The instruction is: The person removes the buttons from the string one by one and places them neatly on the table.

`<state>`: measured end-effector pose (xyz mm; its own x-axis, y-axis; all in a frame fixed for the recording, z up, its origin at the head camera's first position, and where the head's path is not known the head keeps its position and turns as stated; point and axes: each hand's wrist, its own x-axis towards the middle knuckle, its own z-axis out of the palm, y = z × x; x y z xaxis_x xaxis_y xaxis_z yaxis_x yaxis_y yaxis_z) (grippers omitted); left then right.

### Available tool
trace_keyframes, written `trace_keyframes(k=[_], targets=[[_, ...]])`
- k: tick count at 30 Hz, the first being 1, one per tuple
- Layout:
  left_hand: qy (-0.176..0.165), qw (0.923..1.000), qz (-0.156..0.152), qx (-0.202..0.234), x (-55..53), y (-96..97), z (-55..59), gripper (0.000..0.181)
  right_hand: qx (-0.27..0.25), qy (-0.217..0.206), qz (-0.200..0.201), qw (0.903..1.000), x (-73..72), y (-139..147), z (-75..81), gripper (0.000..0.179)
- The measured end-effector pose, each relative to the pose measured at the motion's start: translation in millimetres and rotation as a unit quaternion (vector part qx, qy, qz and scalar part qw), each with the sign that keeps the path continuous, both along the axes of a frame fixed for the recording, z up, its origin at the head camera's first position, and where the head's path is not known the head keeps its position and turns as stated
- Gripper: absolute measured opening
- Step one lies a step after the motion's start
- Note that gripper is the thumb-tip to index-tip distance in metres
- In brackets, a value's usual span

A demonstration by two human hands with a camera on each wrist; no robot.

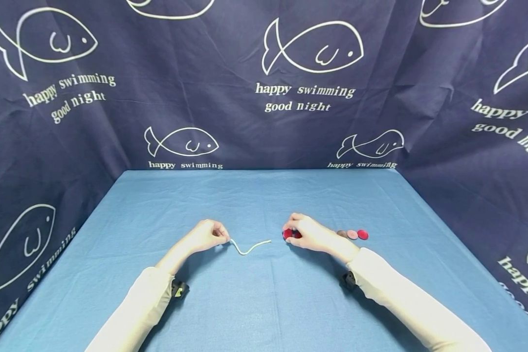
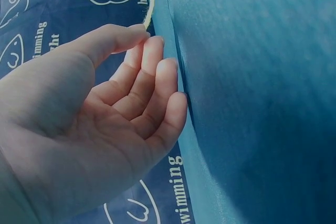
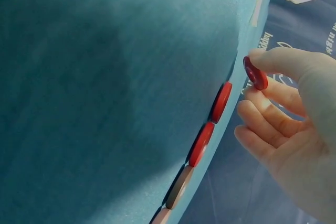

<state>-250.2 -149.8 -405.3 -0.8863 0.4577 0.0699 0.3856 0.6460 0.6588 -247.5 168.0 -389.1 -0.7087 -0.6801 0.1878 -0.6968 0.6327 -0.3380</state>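
My left hand (image 1: 208,235) pinches one end of a thin white cord (image 1: 245,253) between thumb and fingertips. The rest of the cord curves over the blue cloth toward the right, its free end short of my right hand (image 1: 311,234). A round red button (image 3: 255,73) is held on edge between the thumb and fingers of that right hand. Close by, in the right wrist view, a row of flat round buttons lies on the cloth: a red button (image 3: 222,102), another red button (image 3: 201,145), a brown button (image 3: 179,187) and part of a pink button (image 3: 161,216).
To the right of my right wrist lie the pink button (image 1: 352,234) and a red button (image 1: 363,234) at the row's end. Blue cloth (image 1: 255,200) covers the table. Dark blue curtains (image 1: 237,107) with fish drawings stand behind and at both sides.
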Motion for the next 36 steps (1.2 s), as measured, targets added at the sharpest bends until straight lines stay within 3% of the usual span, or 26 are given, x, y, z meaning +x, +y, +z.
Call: trace_keyframes(k=[20, 30, 36], targets=[[-0.004, 0.9997, 0.007, -0.021, -3.2, -2.0, 0.7, 0.006, 0.018, -0.017, -0.004, 0.9997, -2.6, 2.2, -4.3, 0.024], [-0.040, 0.9985, 0.010, -0.037, -0.2, -4.2, 5.1, 0.004, 0.026, -0.020, -0.002, 0.9995, -3.4, 3.8, -6.9, 0.021], [-0.040, 0.9981, 0.014, -0.045, -0.1, -4.6, 7.3, 0.004, 0.027, -0.019, -0.003, 0.9995, -3.2, 5.7, -5.6, 0.021]])
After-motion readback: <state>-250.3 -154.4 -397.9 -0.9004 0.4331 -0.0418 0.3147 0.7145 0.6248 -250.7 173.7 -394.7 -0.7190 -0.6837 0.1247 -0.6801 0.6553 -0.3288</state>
